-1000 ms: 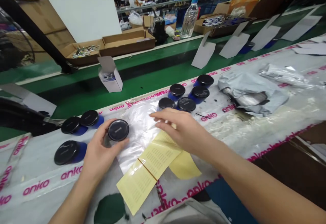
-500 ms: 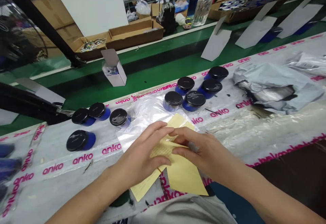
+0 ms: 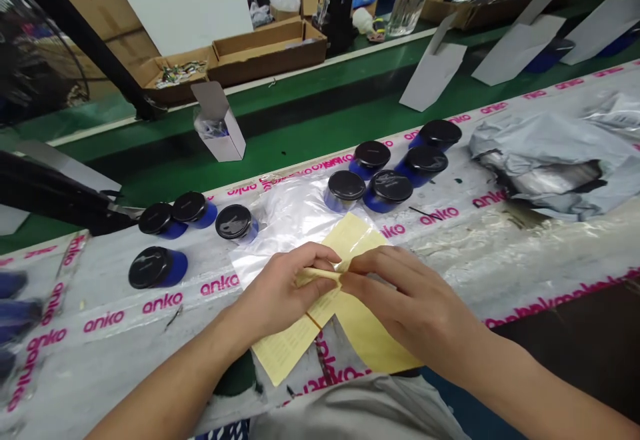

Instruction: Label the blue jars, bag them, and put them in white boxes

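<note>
My left hand is closed, its thumb and fingers around a narrow rolled or folded strip of yellow paper. The fingertips of my right hand pinch the strip's other end, almost touching my left fingers. Under both hands lie more yellow sheets, one with printed lines and a thin brownish band across it. A clear plastic bag is spread just beyond the sheets. Blue jars with black lids stand beyond my hands, the nearest being a jar and another jar.
White plastic printed "anko" covers the bench. Past it runs a green conveyor belt with open white boxes, such as a box. A torn grey bag lies to the right. A black metal arm juts in from the left.
The yellow paper between my hands has gone from a loose fold to a narrow strip. My right fingers have closed onto it. The view has shifted slightly.
</note>
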Available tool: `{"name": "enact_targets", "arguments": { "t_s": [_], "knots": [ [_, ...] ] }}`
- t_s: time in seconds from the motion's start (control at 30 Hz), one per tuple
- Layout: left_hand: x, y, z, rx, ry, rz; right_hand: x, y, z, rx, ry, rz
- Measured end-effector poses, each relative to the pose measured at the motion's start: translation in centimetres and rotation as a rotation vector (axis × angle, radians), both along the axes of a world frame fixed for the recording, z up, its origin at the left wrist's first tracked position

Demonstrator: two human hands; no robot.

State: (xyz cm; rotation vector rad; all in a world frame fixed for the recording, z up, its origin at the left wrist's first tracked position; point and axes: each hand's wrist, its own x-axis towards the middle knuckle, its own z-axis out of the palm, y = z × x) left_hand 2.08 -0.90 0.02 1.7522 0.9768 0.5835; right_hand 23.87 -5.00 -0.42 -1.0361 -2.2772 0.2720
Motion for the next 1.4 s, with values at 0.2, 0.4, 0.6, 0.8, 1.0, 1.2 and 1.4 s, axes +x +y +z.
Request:
{"name": "enact_targets", "arguments": {
  "t_s": [0.2, 0.4, 0.6, 0.8, 1.0, 1.2, 1.4],
  "knots": [
    [0.6, 0.0, 0.3, -0.057, -0.052, -0.005, -0.2, 0.5, 0.5, -0.336, 0.274, -0.033],
    [1.2, -0.5, -0.1, -0.128, -0.103, 0.063, -0.7, 0.6, 0.7, -0.685, 0.471, -0.114],
    [1.3, -0.4, -0.4, -0.070, -0.055, 0.040, -0.7, 0.3, 0.1, -0.836, 0.733, -0.176],
    [0.7, -0.9, -0.1, 0.283, 0.137, -0.033, 0.8, 1.3, 0.6, -1.218, 1.173, -0.303],
    [0.9, 1.4, 1.2, 0.543, 0.154, 0.225, 2.3, 1.9, -0.3, -1.127, 1.371, -0.336],
    [4.8, 7.8, 0.6, 0.381, 0.123, 0.111, 2.5, 1.7, -1.6, -1.109, 1.468, -0.238],
    [5.5, 9.4, 1.7, 0.466, 0.140, 0.218, 2.6, 1.7, -1.4, -1.105, 1.478, -0.218]
  ]
}}
